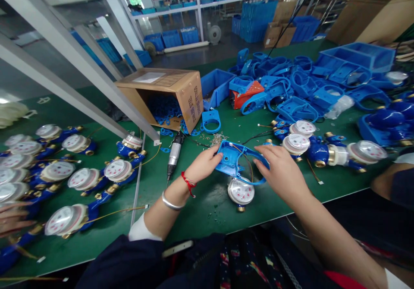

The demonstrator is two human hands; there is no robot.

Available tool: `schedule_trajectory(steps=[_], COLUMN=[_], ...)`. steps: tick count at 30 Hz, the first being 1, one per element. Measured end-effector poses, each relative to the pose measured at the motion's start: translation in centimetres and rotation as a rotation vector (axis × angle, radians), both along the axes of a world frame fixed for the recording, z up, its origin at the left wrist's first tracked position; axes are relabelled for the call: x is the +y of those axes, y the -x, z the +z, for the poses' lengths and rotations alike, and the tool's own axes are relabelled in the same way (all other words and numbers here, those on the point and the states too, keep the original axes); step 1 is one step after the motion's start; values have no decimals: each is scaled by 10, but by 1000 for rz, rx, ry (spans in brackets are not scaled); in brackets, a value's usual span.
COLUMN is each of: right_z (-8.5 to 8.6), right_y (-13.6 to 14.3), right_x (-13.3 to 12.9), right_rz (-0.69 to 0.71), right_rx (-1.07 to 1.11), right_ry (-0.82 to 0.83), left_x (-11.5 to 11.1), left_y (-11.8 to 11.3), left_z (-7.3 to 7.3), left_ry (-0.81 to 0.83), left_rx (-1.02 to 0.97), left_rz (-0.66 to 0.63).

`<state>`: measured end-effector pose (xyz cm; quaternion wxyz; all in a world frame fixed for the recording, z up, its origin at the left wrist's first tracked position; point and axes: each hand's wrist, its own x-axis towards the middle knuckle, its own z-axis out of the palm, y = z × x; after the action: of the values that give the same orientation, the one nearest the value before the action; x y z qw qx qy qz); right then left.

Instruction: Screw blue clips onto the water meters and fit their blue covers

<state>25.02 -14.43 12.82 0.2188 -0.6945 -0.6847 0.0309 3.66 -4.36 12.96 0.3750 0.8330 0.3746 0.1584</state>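
Between my two hands is a blue plastic meter housing (pixel 227 159), with a box-like part on the left and a ring on the right. My left hand (pixel 207 163) grips the box end, thumb on top. My right hand (pixel 278 168) has its fingers closed on the ring's right side. A thin wire runs across the ring opening. Just below the ring, a round water meter (pixel 241 191) with a white dial lies on the green table, partly covered by the housing. A grey electric screwdriver (pixel 175 153) lies left of my left hand. Small screws (pixel 218 139) are heaped behind the housing.
A cardboard box (pixel 189 101) on its side holds small blue parts. Many blue housings (pixel 299 82) are piled at the back right. Water meters stand left (pixel 63 220) and right (pixel 367 152). A metal post (pixel 147 125) rises at left; another person's hand (pixel 14 218) is far left.
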Motion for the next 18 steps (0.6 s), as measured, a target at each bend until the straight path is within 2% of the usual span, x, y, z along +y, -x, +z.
schedule_trajectory(steps=[3,7,11,13,15,18], right_z=[-7,-11,-13,-20,-30,-46], right_y=[-4,-2,-2,0,4,13], right_x=[-1,-9,-20,-27,-35,-47], right_rz=[-41,-82,-130,-119,-107,-139], right_rx=[-60,-60,-9,43,98,167], right_ry=[200,238,336,412,476,407], left_x=[6,6,10,11,10,1], left_y=[1,-10,-23,-28,-32,-38], left_z=[4,15,24,22,13,-13], left_ry=[-121,-483,-660,-676,-641,-457], left_rx=[1,-35,-27,-26,-35,-121], left_rz=[-71,-190,-313,-260,-131,68])
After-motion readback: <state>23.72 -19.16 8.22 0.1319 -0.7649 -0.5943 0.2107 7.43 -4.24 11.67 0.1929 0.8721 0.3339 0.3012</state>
